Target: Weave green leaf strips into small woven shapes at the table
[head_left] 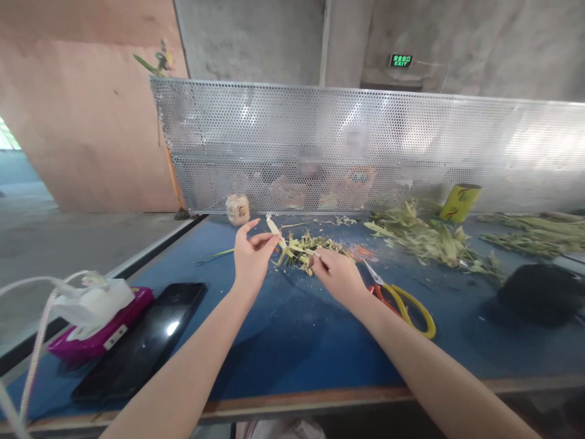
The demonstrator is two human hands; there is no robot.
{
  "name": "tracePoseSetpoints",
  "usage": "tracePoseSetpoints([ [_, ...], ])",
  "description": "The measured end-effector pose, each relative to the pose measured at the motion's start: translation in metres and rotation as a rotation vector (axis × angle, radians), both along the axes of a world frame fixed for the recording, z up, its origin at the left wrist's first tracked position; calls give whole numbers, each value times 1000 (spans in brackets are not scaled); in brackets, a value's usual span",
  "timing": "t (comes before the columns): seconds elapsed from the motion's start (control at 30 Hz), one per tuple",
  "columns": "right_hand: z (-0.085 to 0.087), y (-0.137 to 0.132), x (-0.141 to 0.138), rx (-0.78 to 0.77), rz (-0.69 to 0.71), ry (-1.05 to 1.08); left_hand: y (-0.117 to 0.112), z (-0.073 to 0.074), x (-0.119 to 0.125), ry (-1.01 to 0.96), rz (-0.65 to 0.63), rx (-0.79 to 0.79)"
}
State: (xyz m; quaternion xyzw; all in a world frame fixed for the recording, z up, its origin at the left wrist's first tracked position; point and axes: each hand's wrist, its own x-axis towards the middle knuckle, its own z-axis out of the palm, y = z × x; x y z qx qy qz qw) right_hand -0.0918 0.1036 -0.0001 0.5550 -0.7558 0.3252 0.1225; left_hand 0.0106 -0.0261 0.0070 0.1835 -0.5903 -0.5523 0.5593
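My left hand (253, 259) pinches a pale, folded piece of corn husk (273, 225) between thumb and fingertips, its whitish tip pointing up. A thin light strand runs from it to my right hand (337, 273), whose closed fingers grip the strand's end. Beneath and between my hands lies a heap of dried green and yellow plant scraps (333, 244). Right of my right hand rest scissors (425, 320) with a yellow loop handle, their blades pointing away from me; a red handle beside them is partly hidden by my wrist.
A black phone (146, 341) and a purple power strip (103, 341) with white plugs lie at left. Back right are husks (420, 235), a yellow-green can (460, 203) and a dark object (542, 294). A whitish roll (238, 209) stands before the perforated metal panel (274, 122).
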Motion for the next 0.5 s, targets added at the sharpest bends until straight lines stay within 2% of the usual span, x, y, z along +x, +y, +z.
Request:
tracePoseSetpoints([
  [0.1, -1, 0, -6, -54, -7, -66, -11, 3, 3, 95, 80, 40],
  [0.27, -2, 0, -27, -171, -116, -140, -25, 4, 7, 173, 238, 92],
  [0.37, -2, 1, -45, -324, -196, -196, -25, 1, 6, 143, 254, 108],
  [0.5, 7, 8, -65, -551, -291, -376, -28, -2, 6, 126, 289, 154],
])
